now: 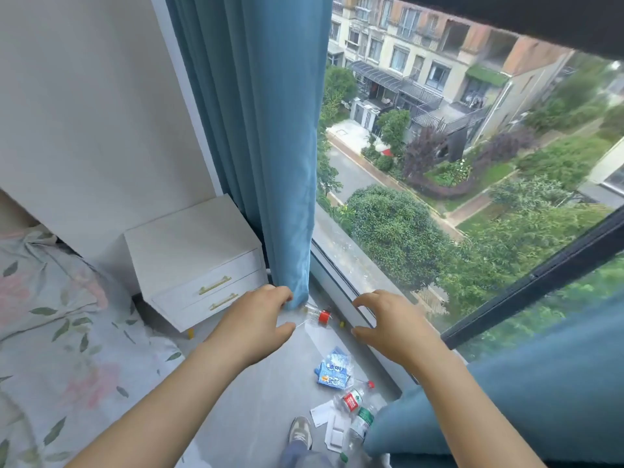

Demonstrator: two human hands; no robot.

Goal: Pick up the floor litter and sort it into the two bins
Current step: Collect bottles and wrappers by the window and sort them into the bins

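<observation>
Clear red-capped bottle (315, 315) lies on floor (256, 400) beside blue curtain (256, 130).

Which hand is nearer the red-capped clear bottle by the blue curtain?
Left. The left hand is just left of the red-capped clear bottle; the right hand is farther, on its right.

We stand in a home bedroom, high above the street.
Beside us lies a bed (50, 315) in flowered bedding, and next to it a white nightstand (192, 251) with two gold-handled drawers. A long blue curtain (256, 130) hangs at a big window (341, 282), through which we look down on houses (422, 62) and trees.
</observation>
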